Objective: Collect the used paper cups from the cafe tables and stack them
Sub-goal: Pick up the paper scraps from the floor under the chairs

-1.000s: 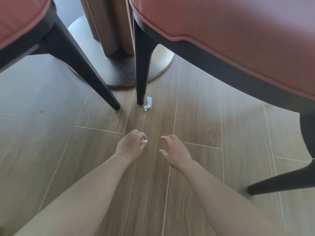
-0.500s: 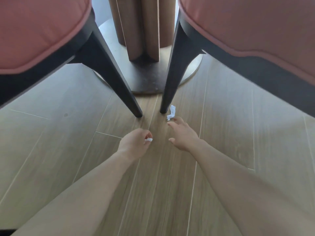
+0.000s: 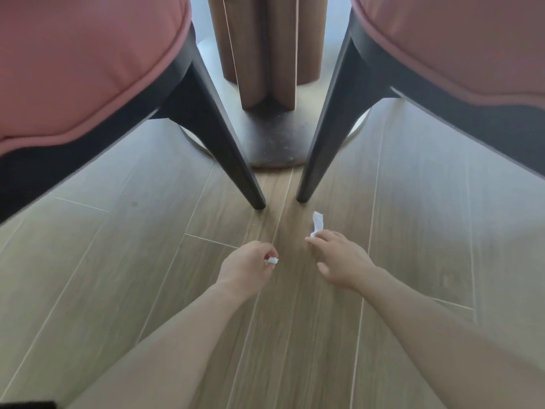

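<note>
- Hands low over the wood-plank floor (image 3: pixel 118 276), both forearms coming in from the bottom edge of the head view.
- Left hand (image 3: pixel 246 267): fingers curled in tight, pinching a small white paper wad (image 3: pixel 272 261) between thumb and fingertips. Only a bit of the wad sticks out on the side toward the other hand.
- Right hand (image 3: pixel 342 261): fairly wide, fingers stretched forward and slightly spread, thumb held out apart below them. The index fingertip meets the near end of a twisted white paper scrap (image 3: pixel 318 221). No finger is curled round it, and I cannot tell whether the scrap is nipped under the fingertips.
- The scrap lies on the floor, its far end pointing toward the right chair leg (image 3: pixel 324 137) and ending just short of that leg's foot.
- The two hands are near each other but apart, with a strip of bare floor between them.
- Left chair leg (image 3: pixel 233 160), dark and tapered, slants down to a foot just ahead of the left hand.
- Both legs carry pink cushioned seats (image 3: pixel 73 63) that fill the upper corners.
- Between the legs stands a round bench base (image 3: pixel 271 143) with a brown wooden column (image 3: pixel 265 48) rising from it.
</note>
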`<state>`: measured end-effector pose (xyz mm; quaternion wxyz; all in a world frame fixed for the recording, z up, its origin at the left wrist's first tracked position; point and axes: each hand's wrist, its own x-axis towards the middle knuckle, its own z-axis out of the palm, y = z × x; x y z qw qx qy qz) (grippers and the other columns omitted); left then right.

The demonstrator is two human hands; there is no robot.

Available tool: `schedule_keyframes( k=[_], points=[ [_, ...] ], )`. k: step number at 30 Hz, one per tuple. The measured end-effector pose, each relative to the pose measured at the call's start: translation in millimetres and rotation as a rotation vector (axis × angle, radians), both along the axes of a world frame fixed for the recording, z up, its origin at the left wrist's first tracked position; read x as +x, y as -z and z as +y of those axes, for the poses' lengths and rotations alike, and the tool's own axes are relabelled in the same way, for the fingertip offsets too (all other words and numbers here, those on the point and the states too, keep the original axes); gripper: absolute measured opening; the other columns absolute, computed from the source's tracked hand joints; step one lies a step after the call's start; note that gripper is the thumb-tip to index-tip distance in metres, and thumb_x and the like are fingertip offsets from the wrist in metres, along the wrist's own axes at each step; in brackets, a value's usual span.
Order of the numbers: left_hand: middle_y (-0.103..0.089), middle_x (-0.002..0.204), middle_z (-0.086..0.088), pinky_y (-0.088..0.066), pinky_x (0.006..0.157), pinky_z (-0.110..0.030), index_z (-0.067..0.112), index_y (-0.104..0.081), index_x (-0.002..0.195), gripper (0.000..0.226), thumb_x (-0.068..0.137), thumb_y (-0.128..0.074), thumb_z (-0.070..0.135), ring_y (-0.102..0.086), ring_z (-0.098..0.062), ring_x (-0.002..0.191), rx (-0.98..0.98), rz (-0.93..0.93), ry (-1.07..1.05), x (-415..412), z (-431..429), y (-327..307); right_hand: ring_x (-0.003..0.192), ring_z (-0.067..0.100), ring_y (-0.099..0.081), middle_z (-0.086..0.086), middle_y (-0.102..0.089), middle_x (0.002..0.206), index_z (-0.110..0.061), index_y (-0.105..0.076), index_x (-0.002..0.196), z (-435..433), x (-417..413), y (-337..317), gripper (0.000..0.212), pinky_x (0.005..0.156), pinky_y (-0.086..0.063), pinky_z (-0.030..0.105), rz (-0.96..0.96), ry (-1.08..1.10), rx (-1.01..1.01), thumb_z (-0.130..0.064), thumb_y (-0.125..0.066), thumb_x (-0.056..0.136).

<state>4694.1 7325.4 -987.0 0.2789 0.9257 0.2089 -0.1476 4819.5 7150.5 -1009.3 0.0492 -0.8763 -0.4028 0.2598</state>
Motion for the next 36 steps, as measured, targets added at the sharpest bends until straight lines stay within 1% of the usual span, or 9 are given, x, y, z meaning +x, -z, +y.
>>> schedule_keyframes(
  k=[4,9,12,14,17,19,24,28,36],
  points=[
    [-0.059,0.096,0.011,-0.048,0.073,-0.027,0.029,-0.06,0.097,0.01,0.09,-0.054,0.027,-0.056,-0.009,0.084,0.006,-0.014,0.003,1,-2,3,0.121,0.017,-0.04,-0.004,-0.038,0.134,-0.022,-0.041,0.129,-3,-12,4,0.049,0.07,-0.046,0.027,-0.04,0.126,0.157,-0.01,-0.051,0.082],
    [-0.058,0.094,0.015,-0.05,0.072,-0.028,0.033,-0.06,0.098,0.011,0.089,-0.054,0.029,-0.055,-0.005,0.082,-0.003,-0.042,0.025,-2,-7,2,0.137,0.016,-0.023,-0.003,-0.022,0.151,-0.019,-0.034,0.137,0,-5,3,0.052,0.093,-0.047,0.036,0.026,0.03,0.065,-0.019,-0.05,0.087],
    [-0.056,0.092,0.016,-0.049,0.07,-0.027,0.034,-0.059,0.096,0.009,0.089,-0.053,0.031,-0.054,-0.004,0.081,0.01,-0.03,0.031,-6,-6,2,0.12,0.017,-0.043,-0.004,-0.042,0.133,-0.022,-0.05,0.122,-9,-10,3,0.035,0.079,-0.05,0.034,-0.007,-0.02,0.105,-0.02,-0.051,0.086],
    [-0.056,0.092,0.017,-0.047,0.067,-0.024,0.034,-0.059,0.094,0.008,0.089,-0.054,0.031,-0.053,-0.003,0.081,0.025,-0.028,0.034,-8,-6,2,0.119,0.017,-0.043,-0.004,-0.038,0.136,-0.023,-0.047,0.124,-12,-13,4,0.039,0.076,-0.051,0.031,-0.045,-0.01,0.149,-0.019,-0.053,0.086],
    [-0.058,0.094,0.016,-0.044,0.065,-0.022,0.033,-0.059,0.095,0.008,0.089,-0.055,0.031,-0.053,-0.003,0.08,0.032,-0.033,0.03,-8,-9,0,0.133,0.018,-0.027,-0.004,-0.022,0.149,-0.022,-0.032,0.137,-8,-17,4,0.056,0.092,-0.048,0.033,0.002,-0.011,0.114,-0.018,-0.056,0.087],
    [-0.059,0.096,0.014,-0.041,0.064,-0.021,0.031,-0.058,0.097,0.009,0.089,-0.055,0.031,-0.053,-0.004,0.08,0.038,-0.028,0.045,-8,-13,-2,0.134,0.019,-0.025,-0.002,-0.022,0.149,-0.019,-0.036,0.136,-4,-25,3,0.054,0.098,-0.045,0.035,0.04,-0.056,0.058,-0.011,-0.056,0.087],
    [-0.057,0.106,0.011,-0.047,0.067,-0.023,0.026,-0.059,0.106,0.016,0.092,-0.052,0.03,-0.057,-0.009,0.082,0.1,-0.019,0.18,-12,-20,-11,0.101,0.023,-0.047,0.006,-0.047,0.11,-0.011,-0.058,0.105,-13,-47,5,0.032,0.081,-0.047,0.03,0.047,-0.011,0.083,0.008,-0.047,0.081],
    [-0.056,0.107,0.01,-0.039,0.063,-0.022,0.025,-0.057,0.106,0.016,0.094,-0.048,0.029,-0.052,-0.008,0.078,0.152,-0.014,0.237,-8,-26,-23,0.097,0.021,-0.053,0.004,-0.055,0.104,-0.012,-0.061,0.1,-26,-49,-1,0.031,0.075,-0.039,0.023,0.098,0.018,0.095,0.008,-0.047,0.082],
    [-0.055,0.103,0.005,-0.044,0.067,-0.029,0.022,-0.056,0.105,0.015,0.093,-0.049,0.028,-0.059,-0.018,0.086,0.23,-0.03,0.328,10,-42,-87,0.08,0.013,-0.056,-0.001,-0.058,0.087,-0.016,-0.064,0.09,-41,-47,-83,0.022,0.067,-0.041,0.019,0.014,0.281,0.34,0.001,-0.052,0.08]
  ],
)
